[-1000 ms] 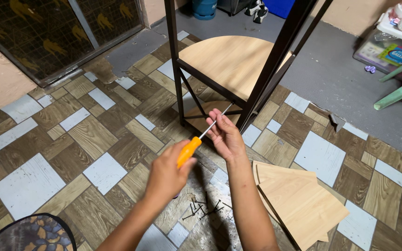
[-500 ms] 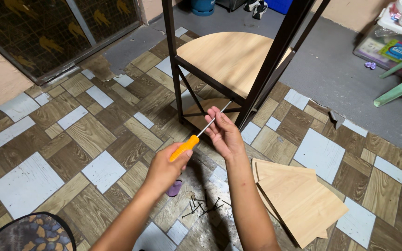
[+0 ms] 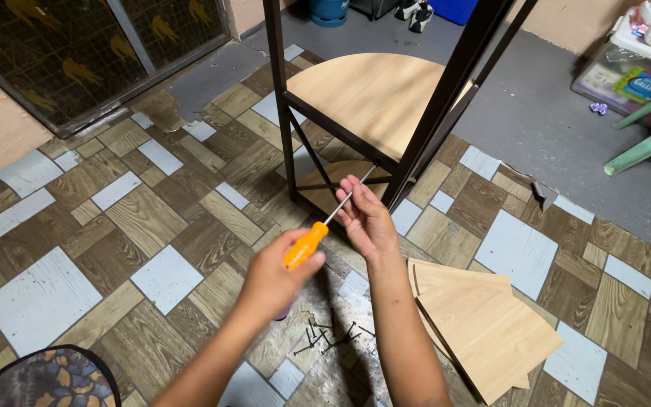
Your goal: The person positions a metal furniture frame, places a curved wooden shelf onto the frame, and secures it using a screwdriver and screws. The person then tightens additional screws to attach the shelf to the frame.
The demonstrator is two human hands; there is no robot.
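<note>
Flooring (image 3: 152, 218) fills the picture, a patchwork of wood-grain and pale grey tiles, giving way at one o'clock to plain grey floor. Rising from twelve o'clock is the dark metal frame (image 3: 446, 90) of a corner shelf, with a rounded light-wood shelf board (image 3: 374, 90) fixed in it and a second board lower down, partly hidden. At four o'clock from the hands, flat on the tiles, lies a stack of loose wooden shelf panels (image 3: 484, 328), fan-shaped and just beside the right forearm. A pale green leg of some furniture pokes in at three o'clock. Now the hands, both near the centre: the left hand (image 3: 276, 275) is wrapped tight around the orange handle of the screwdriver (image 3: 307, 245), fingers curled shut on it. The steel shaft runs up toward one o'clock, its tip reaching the frame's lower crossbar. The right hand (image 3: 367, 218) sits at the shaft, palm up, fingers loosely curled with the tips steadying the metal. Below, at six o'clock between the forearms, a small scatter of dark screws (image 3: 325, 339) lies on the floor.
</note>
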